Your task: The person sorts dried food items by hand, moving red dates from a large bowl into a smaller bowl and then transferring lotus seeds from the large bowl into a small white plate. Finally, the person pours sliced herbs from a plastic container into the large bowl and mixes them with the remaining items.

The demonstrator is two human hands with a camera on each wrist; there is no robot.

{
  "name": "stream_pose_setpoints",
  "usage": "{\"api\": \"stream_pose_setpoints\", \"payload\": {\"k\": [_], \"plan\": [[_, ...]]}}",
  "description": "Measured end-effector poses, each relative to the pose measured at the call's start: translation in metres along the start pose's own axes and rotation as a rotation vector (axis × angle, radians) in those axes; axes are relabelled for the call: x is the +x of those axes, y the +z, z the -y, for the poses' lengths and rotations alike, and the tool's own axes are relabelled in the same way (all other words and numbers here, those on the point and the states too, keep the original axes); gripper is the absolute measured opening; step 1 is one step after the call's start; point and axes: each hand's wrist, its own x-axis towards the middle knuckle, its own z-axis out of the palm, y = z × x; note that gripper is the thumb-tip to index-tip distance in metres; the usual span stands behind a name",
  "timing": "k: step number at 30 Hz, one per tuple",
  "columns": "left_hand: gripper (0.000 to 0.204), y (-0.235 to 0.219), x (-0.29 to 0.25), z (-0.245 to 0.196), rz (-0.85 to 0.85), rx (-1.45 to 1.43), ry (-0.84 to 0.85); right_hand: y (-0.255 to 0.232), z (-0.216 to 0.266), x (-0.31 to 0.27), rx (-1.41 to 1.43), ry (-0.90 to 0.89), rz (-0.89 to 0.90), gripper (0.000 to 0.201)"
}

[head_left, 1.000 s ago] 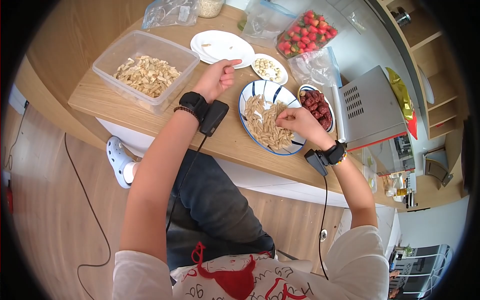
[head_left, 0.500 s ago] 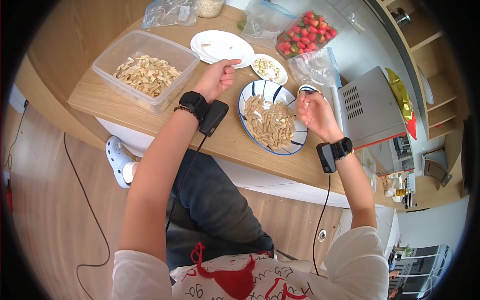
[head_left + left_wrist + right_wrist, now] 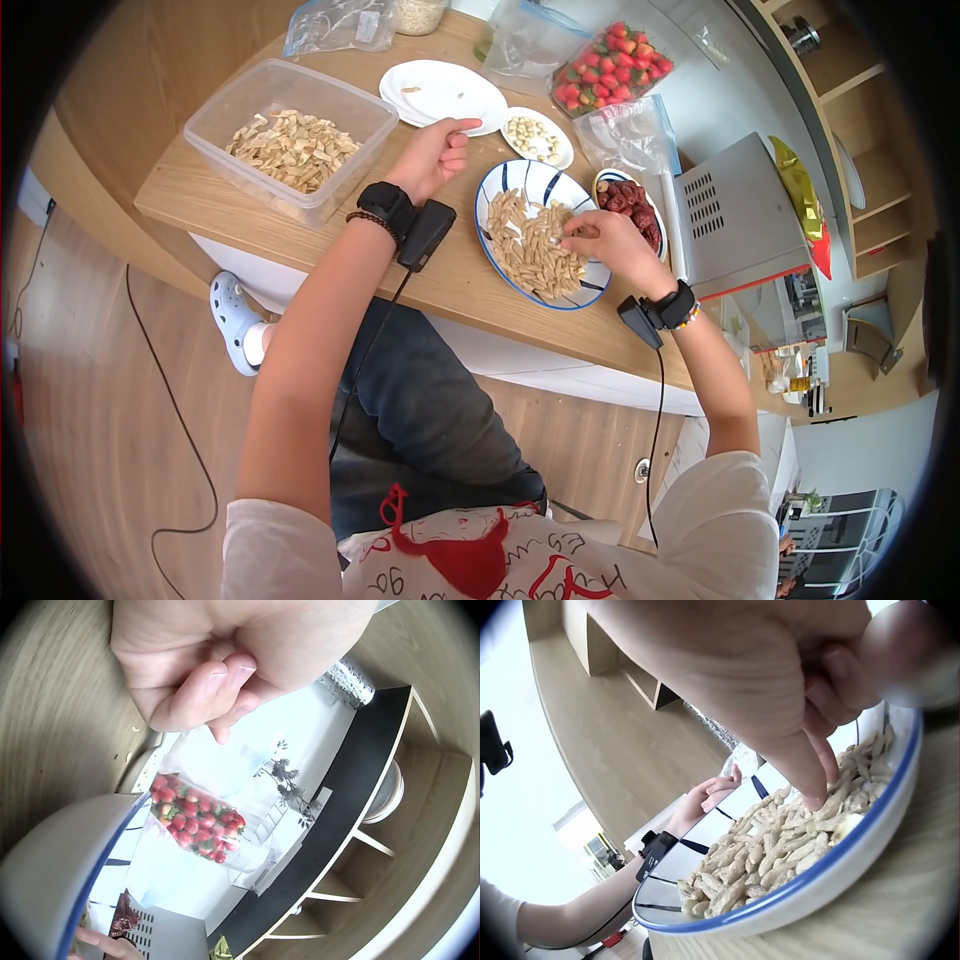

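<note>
From my end, I saw the right hand (image 3: 617, 246) at the blue-rimmed bowl (image 3: 556, 183), near right on the wooden counter (image 3: 450, 287), fingertips among the pale slender pieces (image 3: 535, 258) inside; whether they pinched one, I couldn't tell. The left hand (image 3: 432, 162), farther left, lay loosely curled, apparently holding nothing. I judged this as picking through the heap; next called for a light pinch across one piece's long axis, since they pointed every way.

Pale tapered pieces (image 3: 540, 262), loosely heaped, in blue-rimmed white bowl (image 3: 530, 177)
</note>
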Motion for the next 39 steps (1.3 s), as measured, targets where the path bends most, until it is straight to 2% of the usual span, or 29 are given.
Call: {"api": "stream_pose_setpoints", "payload": {"k": [4,10,22,25,34,39], "plan": [[0.025,0.000,0.001,0.000,0.013,0.004,0.002,0.001,-0.007,0.001,0.014,-0.003,-0.028,0.028],[0.024,0.004,-0.002,-0.001,-0.021,-0.010,-0.022,0.000,-0.022,0.003,0.058,0.058,0.040,0.028],[0.023,0.003,-0.001,-0.001,-0.016,-0.005,-0.016,0.002,-0.023,0.003,0.162,0.047,0.102,0.023],[0.030,0.001,-0.001,0.000,-0.003,0.040,0.005,0.003,-0.023,0.004,0.181,0.060,0.114,0.024],[0.029,0.000,0.001,0.000,0.006,0.034,-0.001,0.004,-0.009,0.002,0.088,0.029,0.061,0.025],[0.027,0.001,-0.001,0.000,0.009,0.034,0.003,0.006,-0.003,0.002,0.045,-0.045,0.043,0.023]]}}
